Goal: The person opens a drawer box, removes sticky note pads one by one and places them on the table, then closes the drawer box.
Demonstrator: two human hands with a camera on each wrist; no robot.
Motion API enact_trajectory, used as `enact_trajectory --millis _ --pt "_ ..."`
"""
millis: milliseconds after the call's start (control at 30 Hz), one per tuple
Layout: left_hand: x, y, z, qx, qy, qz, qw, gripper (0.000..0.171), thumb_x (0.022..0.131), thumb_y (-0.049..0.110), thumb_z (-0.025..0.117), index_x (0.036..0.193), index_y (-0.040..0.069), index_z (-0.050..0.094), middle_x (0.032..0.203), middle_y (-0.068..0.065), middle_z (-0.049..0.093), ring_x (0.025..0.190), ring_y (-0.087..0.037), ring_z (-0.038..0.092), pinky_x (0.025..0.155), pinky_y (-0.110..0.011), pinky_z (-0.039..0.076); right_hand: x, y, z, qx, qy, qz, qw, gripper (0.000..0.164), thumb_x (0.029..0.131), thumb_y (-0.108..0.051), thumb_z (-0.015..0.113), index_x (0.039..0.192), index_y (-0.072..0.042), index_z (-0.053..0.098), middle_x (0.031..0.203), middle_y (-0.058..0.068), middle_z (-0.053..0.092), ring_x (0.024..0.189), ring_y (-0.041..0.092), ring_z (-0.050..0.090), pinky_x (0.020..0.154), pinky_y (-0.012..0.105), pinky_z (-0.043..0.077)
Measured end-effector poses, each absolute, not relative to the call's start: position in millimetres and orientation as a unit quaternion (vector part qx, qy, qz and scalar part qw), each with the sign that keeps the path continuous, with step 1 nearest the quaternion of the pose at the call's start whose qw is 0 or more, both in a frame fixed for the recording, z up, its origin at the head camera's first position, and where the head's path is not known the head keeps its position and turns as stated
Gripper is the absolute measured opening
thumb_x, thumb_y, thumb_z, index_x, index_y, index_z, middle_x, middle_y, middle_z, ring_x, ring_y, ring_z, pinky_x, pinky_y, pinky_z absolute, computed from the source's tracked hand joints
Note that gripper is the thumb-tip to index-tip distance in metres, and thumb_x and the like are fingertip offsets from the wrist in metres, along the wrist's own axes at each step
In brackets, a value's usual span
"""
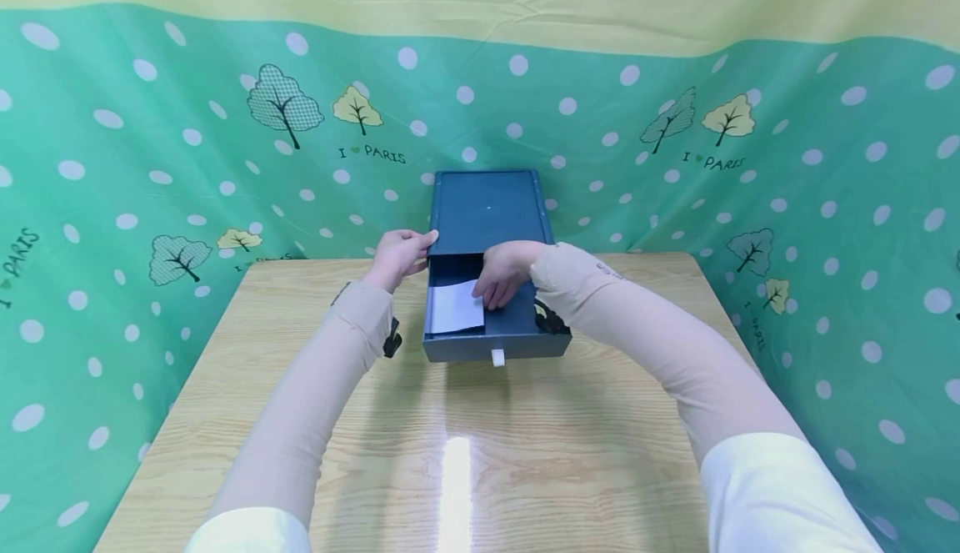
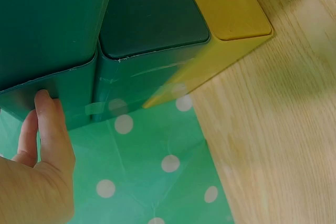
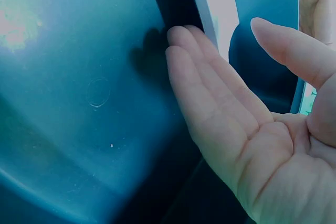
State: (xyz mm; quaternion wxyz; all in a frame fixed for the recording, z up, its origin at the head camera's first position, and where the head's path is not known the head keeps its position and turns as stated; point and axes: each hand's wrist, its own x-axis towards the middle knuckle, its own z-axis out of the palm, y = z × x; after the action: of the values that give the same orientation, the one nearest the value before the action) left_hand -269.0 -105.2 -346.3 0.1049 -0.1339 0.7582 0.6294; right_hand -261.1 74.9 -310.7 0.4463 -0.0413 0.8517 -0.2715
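A dark blue drawer box [image 1: 489, 211] has its drawer [image 1: 457, 349] pulled out toward me. Inside, at the left, lies a flat white box [image 1: 456, 309]. My right hand [image 1: 512, 271] reaches into the drawer from the right. In the right wrist view its fingers are nearly straight beside the white box [image 3: 218, 3], with the thumb spread on the other side; no clear grip shows. My left hand [image 1: 402, 254] touches the drawer box's left side near its top edge. The left wrist view shows an extended finger [image 2: 51, 129] against that side.
Under the top box are a dark green box [image 2: 152, 14] and a yellow one [image 2: 231, 9], stacked on the wooden table [image 1: 322, 470]. A white tab [image 1: 498, 358] hangs at the drawer front. A green dotted curtain [image 1: 480, 111] stands close behind and at both sides.
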Motion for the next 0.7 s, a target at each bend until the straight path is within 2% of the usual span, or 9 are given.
enact_trajectory --millis 267,500,700 --pt "-269.1 -104.8 -346.5 -0.138 0.756 0.631 0.103 0.035 0.092 0.028 0.063 0.111 0.0 0.055 0.127 -0.014 0.051 0.117 -0.026 0.052 0.096 -0.033 0.053 -260.6 72.7 -312.3 -0.043 0.854 -0.274 0.441 0.018 0.091 -0.017 0.064 0.094 0.0 0.068 0.081 0.008 0.069 0.072 0.015 0.067 0.076 0.027 0.059" --pt "-269.9 -105.8 -347.8 -0.139 0.755 0.633 0.101 0.036 0.091 0.028 0.063 0.112 -0.001 0.055 0.124 -0.013 0.052 0.116 -0.026 0.053 0.096 -0.033 0.053 -258.2 68.2 -311.3 -0.049 0.848 -0.297 0.436 0.012 0.091 -0.013 0.063 0.098 -0.003 0.06 0.083 0.008 0.068 0.075 0.016 0.067 0.078 0.029 0.059" --pt "-270.5 -105.9 -347.7 -0.14 0.754 0.634 0.102 0.039 0.091 0.028 0.064 0.115 -0.002 0.054 0.12 -0.012 0.053 0.112 -0.025 0.054 0.095 -0.033 0.053 -257.8 65.7 -310.5 -0.045 0.845 -0.303 0.438 0.012 0.091 -0.012 0.064 0.095 -0.003 0.058 0.08 0.008 0.067 0.07 0.015 0.067 0.075 0.028 0.06"
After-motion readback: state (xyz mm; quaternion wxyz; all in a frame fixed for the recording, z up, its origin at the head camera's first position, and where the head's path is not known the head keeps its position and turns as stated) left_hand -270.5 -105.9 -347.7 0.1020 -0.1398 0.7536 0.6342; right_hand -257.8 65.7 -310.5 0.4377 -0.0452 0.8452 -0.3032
